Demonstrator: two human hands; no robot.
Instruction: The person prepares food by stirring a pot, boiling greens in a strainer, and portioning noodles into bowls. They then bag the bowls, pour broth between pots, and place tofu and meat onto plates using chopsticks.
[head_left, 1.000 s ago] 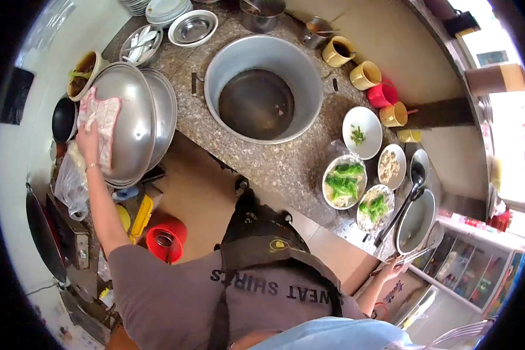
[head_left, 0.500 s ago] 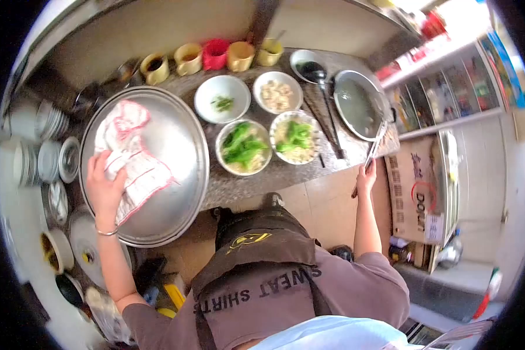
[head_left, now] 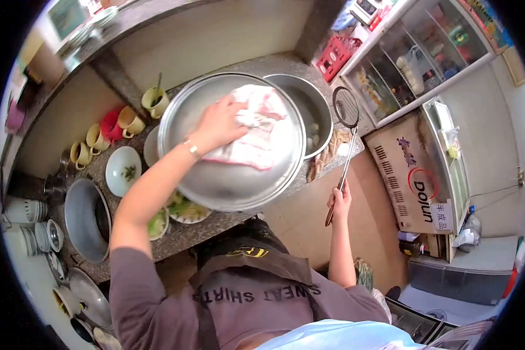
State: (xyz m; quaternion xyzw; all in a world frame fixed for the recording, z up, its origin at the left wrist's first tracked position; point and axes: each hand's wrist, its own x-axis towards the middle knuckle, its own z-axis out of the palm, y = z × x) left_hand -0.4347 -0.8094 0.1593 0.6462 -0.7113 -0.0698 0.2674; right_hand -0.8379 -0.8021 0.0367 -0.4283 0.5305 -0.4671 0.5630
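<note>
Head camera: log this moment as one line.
left hand: grips lid through cloth | right hand: grips strainer | lid: overlaps pot

1 head cam, fisheye, steep down-fwd view, counter (head_left: 175,239) near, dark rim prob. lens edge

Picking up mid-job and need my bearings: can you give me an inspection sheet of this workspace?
Surface: speckled stone counter, crowded.
Job's things: big metal lid with cloth on top; wire skimmer; pot beside the lid.
Clutter: mugs, bowls of greens, white bowl, empty pot.
Grips: left hand clutches lid through cloth; right hand holds skimmer handle.
Cables: nothing seen.
Surroundings: cardboard box, glass cabinet.
</note>
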